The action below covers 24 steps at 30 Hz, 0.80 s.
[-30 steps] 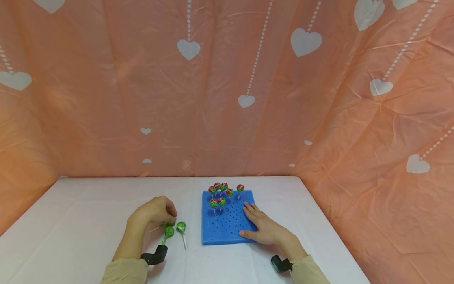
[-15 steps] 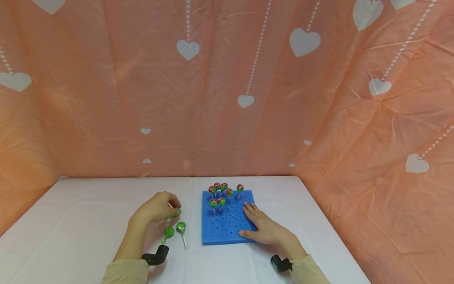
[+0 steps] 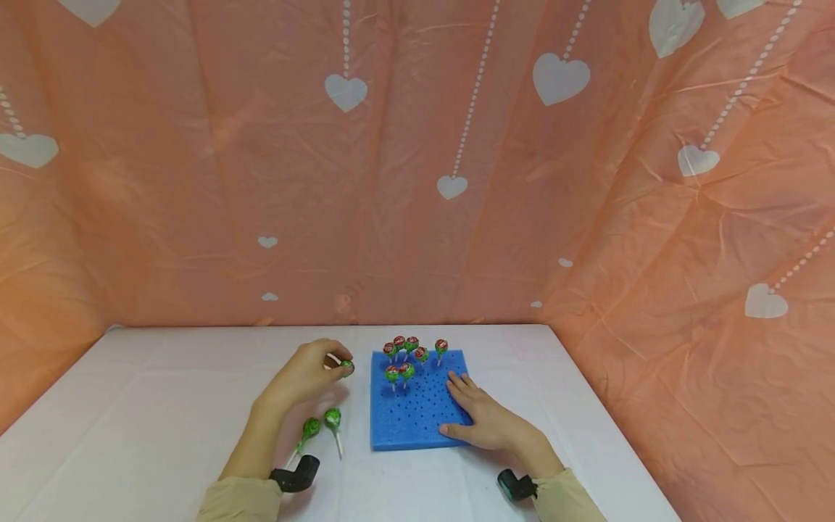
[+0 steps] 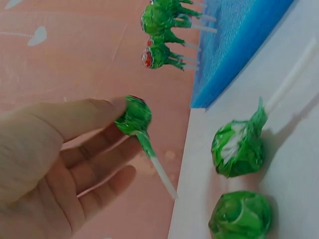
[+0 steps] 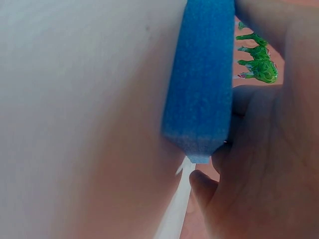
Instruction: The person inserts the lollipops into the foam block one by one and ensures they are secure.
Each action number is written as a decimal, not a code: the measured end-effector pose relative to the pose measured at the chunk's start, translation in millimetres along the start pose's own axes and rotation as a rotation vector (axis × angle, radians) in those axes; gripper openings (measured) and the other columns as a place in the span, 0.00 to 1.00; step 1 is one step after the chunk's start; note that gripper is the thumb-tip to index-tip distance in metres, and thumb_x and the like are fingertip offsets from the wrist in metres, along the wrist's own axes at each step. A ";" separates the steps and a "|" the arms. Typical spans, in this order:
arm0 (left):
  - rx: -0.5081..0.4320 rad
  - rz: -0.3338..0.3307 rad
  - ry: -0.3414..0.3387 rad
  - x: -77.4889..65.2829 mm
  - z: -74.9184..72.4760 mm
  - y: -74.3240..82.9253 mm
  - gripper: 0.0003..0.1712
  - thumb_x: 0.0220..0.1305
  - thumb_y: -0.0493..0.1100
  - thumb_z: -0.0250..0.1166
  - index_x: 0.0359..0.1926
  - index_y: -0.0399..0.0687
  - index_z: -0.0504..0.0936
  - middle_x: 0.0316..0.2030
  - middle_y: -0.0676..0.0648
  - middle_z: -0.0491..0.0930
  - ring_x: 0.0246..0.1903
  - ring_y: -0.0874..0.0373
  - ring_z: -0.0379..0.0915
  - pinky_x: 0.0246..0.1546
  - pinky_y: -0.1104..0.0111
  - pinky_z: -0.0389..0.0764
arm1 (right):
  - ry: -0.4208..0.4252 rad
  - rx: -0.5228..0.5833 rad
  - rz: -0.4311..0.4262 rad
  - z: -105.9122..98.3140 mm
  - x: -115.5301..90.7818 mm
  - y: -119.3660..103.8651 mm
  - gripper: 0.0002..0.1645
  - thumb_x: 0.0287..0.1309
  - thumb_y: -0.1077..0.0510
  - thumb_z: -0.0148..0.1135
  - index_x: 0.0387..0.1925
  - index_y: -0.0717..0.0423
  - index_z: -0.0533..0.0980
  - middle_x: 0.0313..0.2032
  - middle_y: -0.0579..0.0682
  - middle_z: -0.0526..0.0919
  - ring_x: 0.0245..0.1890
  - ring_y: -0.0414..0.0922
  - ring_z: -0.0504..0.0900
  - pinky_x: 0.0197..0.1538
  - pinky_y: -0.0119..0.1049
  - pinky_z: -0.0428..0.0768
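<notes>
In the left wrist view my left hand (image 4: pixel 65 154) pinches a green-wrapped lollipop (image 4: pixel 135 117) by its head, between thumb and fingers, the white stick slanting down. The head view has this left hand (image 3: pixel 316 373) raised over the table, left of a blue foam board (image 3: pixel 411 428) full of small holes. Flat on the board's right edge rests my right hand (image 3: pixel 489 419), fingers spread. Several red-and-green lollipops (image 3: pixel 441 346) stand upright in the board's far part. Two more lie on the table near my left forearm, one lollipop (image 3: pixel 333 418) right of the other lollipop (image 3: pixel 311 428).
A white-covered table (image 3: pixel 163 406) lies under everything. Behind it and along the sides hangs an orange curtain (image 3: pixel 404 239) printed with white hearts. Each wrist wears a black camera; the left wrist camera (image 3: pixel 296 475) is close to the lying lollipops.
My left hand has lifted a lollipop off the table and carried it up and to the right, towards the blue board. My right hand stays in place on the board.
</notes>
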<state>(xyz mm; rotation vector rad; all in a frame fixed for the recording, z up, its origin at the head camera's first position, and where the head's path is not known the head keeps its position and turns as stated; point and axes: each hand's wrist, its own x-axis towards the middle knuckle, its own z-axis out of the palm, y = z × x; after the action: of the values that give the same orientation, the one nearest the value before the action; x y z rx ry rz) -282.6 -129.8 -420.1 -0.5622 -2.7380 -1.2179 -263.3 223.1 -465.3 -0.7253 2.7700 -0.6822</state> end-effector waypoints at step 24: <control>-0.073 0.135 0.081 6.4 23.8 24.3 0.12 0.68 0.38 0.71 0.51 0.42 0.85 0.47 0.49 0.82 0.45 0.56 0.82 0.47 0.65 0.85 | 0.008 -0.014 -0.011 0.6 -0.4 2.3 0.56 0.66 0.32 0.63 0.81 0.59 0.54 0.82 0.54 0.48 0.82 0.58 0.42 0.77 0.63 0.52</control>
<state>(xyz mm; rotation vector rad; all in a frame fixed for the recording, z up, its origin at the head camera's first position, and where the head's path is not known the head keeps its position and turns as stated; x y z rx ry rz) -278.1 -95.6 -417.8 -0.6778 -2.5526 -1.2823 -263.7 224.8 -466.9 -0.7432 2.7827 -0.6702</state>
